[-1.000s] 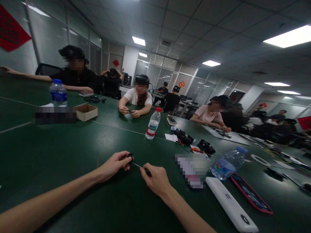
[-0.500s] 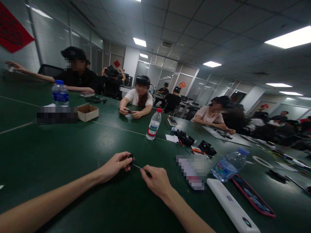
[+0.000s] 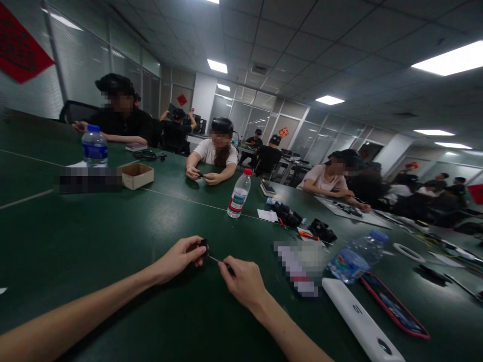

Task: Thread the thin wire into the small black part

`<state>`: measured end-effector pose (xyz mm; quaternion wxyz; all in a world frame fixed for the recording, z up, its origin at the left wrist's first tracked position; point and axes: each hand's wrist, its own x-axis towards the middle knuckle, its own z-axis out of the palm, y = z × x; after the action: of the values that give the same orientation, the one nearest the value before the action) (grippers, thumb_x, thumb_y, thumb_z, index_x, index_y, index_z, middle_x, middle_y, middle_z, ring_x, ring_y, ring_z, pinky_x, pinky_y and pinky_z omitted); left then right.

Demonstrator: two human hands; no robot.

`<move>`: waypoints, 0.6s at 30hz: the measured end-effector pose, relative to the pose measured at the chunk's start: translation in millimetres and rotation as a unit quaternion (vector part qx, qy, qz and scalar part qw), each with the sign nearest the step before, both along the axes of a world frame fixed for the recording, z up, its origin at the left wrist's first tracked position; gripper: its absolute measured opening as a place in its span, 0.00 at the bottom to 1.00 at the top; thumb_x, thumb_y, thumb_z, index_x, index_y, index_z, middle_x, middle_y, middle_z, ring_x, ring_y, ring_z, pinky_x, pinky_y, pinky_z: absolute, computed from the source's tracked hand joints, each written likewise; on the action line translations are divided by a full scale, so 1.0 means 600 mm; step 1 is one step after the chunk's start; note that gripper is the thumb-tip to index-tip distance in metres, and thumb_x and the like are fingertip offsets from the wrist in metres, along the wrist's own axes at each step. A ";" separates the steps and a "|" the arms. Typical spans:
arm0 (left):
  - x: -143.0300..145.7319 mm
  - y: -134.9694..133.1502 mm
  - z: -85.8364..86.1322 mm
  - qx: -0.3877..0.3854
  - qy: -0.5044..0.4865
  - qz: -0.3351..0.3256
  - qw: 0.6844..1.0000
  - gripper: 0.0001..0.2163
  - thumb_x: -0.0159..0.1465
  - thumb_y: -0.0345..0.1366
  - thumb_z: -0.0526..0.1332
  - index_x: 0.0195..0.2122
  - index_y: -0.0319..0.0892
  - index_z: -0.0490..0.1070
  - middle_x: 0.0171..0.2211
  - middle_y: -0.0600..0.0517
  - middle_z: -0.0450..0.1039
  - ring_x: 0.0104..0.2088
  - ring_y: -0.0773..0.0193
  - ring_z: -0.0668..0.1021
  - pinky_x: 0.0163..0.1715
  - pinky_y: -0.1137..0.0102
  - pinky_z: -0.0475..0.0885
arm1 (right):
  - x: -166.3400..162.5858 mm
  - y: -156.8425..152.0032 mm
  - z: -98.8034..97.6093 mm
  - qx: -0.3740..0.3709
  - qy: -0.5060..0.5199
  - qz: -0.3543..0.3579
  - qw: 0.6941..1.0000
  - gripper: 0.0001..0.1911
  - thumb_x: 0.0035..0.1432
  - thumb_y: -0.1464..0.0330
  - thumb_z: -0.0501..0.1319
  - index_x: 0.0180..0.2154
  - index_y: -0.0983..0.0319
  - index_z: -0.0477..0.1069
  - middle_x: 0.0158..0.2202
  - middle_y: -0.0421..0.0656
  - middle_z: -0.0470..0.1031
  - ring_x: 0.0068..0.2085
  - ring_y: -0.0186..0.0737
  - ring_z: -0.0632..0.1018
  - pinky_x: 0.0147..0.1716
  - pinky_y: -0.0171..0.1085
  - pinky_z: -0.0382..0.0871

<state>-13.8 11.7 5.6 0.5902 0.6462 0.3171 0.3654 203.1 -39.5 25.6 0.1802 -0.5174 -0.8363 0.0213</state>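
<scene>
black part (image 3: 204,244) over the green table (image 3: 113,241), pinched in the fingers of the left hand (image 3: 183,255)! the right hand (image 3: 243,281) grasps a slim tool (image 3: 213,259), its metal shaft aimed at the part, contact too small to tell; a red-capped bottle (image 3: 237,198) stands upright beyond.

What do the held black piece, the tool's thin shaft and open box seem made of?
Black piece: perhaps plastic; dark, too small to judge finish.
Thin shaft: probably metal, smooth; pale silvery line.
Open box: likely cardboard, matte; dull tan walls.
</scene>
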 end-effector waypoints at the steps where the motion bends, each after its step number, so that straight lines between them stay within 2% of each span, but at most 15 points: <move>1: 0.000 0.000 0.000 0.004 0.002 0.001 1.000 0.15 0.63 0.46 0.57 0.41 0.38 0.67 0.27 0.54 0.68 0.28 0.66 0.70 0.31 0.71 0.64 | 0.000 0.000 -0.001 0.003 -0.001 -0.001 1.000 0.18 0.67 0.60 0.49 0.33 0.61 0.71 0.27 0.40 0.74 0.24 0.31 0.72 0.25 0.29 0.58; 9: -0.002 -0.004 0.008 -0.005 0.010 -0.010 1.000 0.16 0.63 0.49 0.56 0.39 0.40 0.67 0.27 0.55 0.66 0.28 0.67 0.69 0.29 0.73 0.63 | 0.001 0.002 -0.010 0.012 0.013 -0.028 0.999 0.18 0.68 0.59 0.48 0.34 0.61 0.70 0.27 0.40 0.74 0.25 0.32 0.73 0.26 0.30 0.58; 14: 0.000 -0.021 0.021 0.012 0.081 -0.114 0.990 0.16 0.61 0.48 0.58 0.39 0.40 0.68 0.30 0.54 0.68 0.30 0.65 0.71 0.32 0.71 0.65 | 0.012 0.020 -0.012 0.002 0.135 -0.115 0.984 0.22 0.70 0.59 0.42 0.35 0.61 0.69 0.23 0.39 0.71 0.21 0.31 0.72 0.20 0.29 0.57; 18: -0.001 -0.020 0.020 0.000 0.074 -0.082 0.994 0.16 0.61 0.49 0.58 0.40 0.40 0.68 0.29 0.54 0.68 0.30 0.64 0.71 0.32 0.70 0.65 | 0.011 0.015 -0.009 -0.001 0.065 -0.052 0.997 0.18 0.68 0.59 0.46 0.36 0.60 0.70 0.26 0.39 0.74 0.24 0.32 0.74 0.23 0.29 0.59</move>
<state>-14.5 -0.4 17.5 0.5931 0.6952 0.3062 0.2669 209.7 -30.8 20.0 0.2348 -0.5577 -0.7948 0.0465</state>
